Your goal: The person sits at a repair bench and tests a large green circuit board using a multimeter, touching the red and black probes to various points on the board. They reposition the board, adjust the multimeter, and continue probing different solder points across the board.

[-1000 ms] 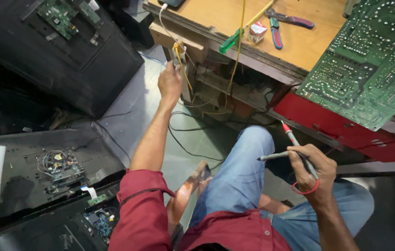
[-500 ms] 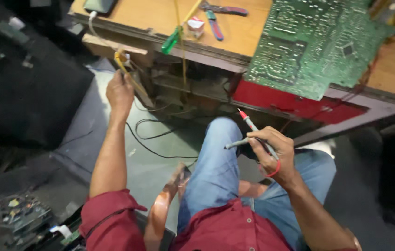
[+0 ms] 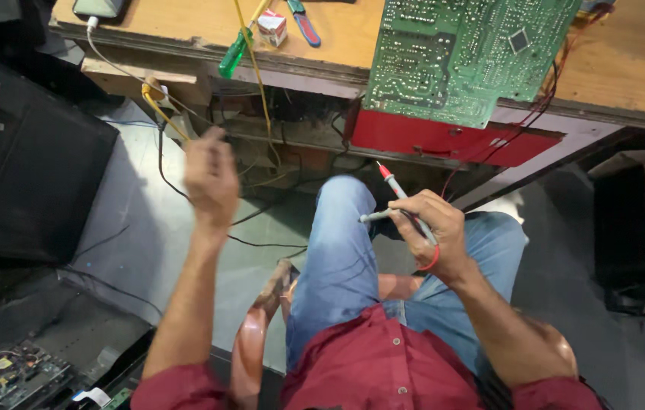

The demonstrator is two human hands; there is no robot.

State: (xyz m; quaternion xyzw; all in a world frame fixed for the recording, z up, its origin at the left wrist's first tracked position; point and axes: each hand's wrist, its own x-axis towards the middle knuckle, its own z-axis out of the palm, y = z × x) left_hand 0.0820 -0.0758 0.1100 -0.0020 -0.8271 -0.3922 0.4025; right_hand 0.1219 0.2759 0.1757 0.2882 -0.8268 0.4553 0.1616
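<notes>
1. Probes of a meter, one red-tipped probe (image 3: pixel 392 181) and one grey probe (image 3: pixel 378 216), are in my right hand (image 3: pixel 435 235); the hand is closed around both, above my right knee in blue jeans (image 3: pixel 341 250).
2. The red-tipped probe points up and to the left, toward the red front panel (image 3: pixel 444 140) under the workbench (image 3: pixel 618 80). The grey one lies almost level and points left.
3. My left hand (image 3: pixel 211 178) is raised in front of the bench edge, near a yellow wire (image 3: pixel 157 110) that hangs there. The hand is blurred, the fingers look half curled, and I cannot tell if it holds anything.
4. A green circuit board (image 3: pixel 459 57) lies on the bench with the solder side up and sticks out over the edge, above the red panel.
5. On the bench I also see a green-handled screwdriver (image 3: pixel 233 55), a small red and white box (image 3: pixel 272 27) and pliers with blue and red handles (image 3: pixel 303 23).
6. A black casing (image 3: pixel 19 175) stands on the floor at my left, and another board with parts (image 3: pixel 7 376) is in the lower left corner.
</notes>
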